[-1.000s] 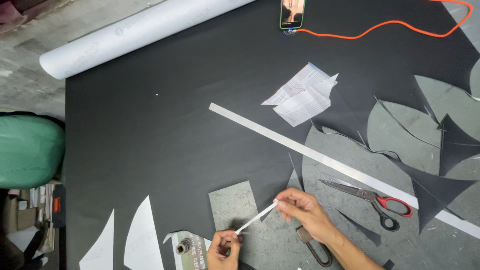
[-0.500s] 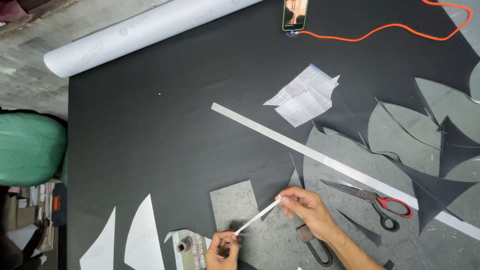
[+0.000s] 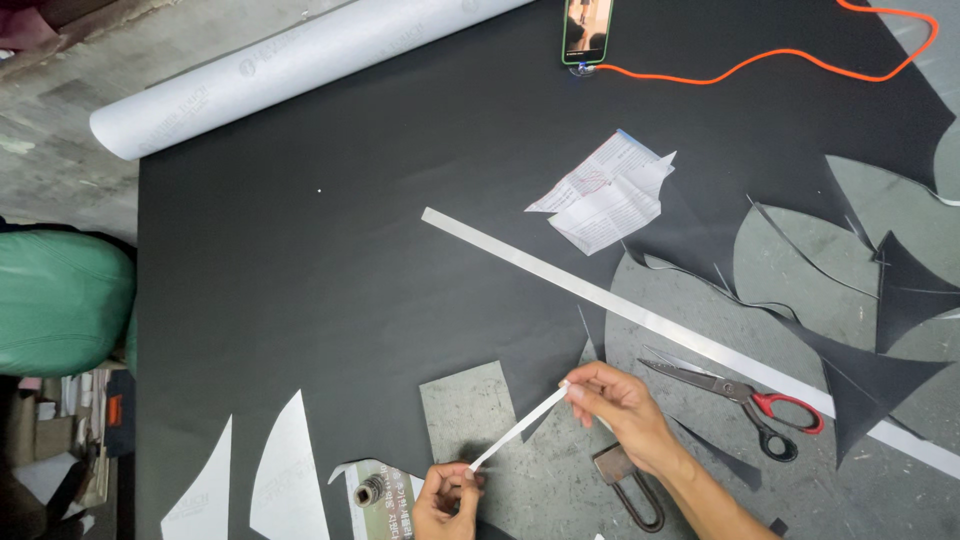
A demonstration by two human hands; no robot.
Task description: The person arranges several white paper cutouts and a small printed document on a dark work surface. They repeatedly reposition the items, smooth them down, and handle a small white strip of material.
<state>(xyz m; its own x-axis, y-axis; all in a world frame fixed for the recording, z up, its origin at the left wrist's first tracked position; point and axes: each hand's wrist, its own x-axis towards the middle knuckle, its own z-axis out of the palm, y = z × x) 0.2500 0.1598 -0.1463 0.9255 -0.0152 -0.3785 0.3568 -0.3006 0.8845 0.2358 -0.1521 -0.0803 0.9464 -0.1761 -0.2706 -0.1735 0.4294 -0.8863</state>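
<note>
A narrow white strip (image 3: 520,428) is stretched between my two hands near the bottom of the view. My left hand (image 3: 445,498) pinches its lower end and my right hand (image 3: 620,408) pinches its upper end. The strip runs above a square hole cut in the black sheet (image 3: 330,280) that covers the table. Red-handled scissors (image 3: 735,395) lie just right of my right hand. A small metal cylinder (image 3: 368,490) sits on a printed paper left of my left hand. A dark metal clamp-like tool (image 3: 630,490) lies under my right forearm.
A long metal ruler (image 3: 600,295) crosses the sheet diagonally. A folded paper (image 3: 605,192) lies above it. A white roll (image 3: 280,65) sits at the far edge, with a phone (image 3: 586,28) on an orange cable (image 3: 780,60). White curved cutouts (image 3: 285,475) lie bottom left; a green bundle (image 3: 55,300) is left.
My hands have held the strip taut throughout, with only a slight shift of the view.
</note>
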